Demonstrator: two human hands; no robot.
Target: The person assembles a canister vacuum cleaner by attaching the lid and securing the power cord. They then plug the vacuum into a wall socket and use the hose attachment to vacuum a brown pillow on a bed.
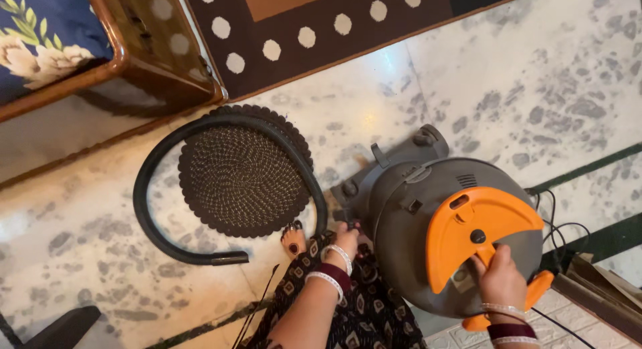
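A grey drum vacuum cleaner (428, 208) with an orange top handle (478, 232) stands on the floor below me. My right hand (500, 277) grips the near part of the orange handle. My left hand (344, 240) reaches down at the vacuum's left side, where the black hose (155, 165) joins the body; its fingers are partly hidden there. The hose curves in a wide loop around a round brown woven mat (237, 178), and its free end (231, 258) lies on the floor. My foot (293, 240) shows by the mat's edge.
A wooden sofa frame (144, 48) with a floral cushion (40, 34) sits at top left. A brown dotted rug (321, 21) lies at the top. Black power cords (555, 222) trail right of the vacuum. The floor is pale speckled marble (521, 81).
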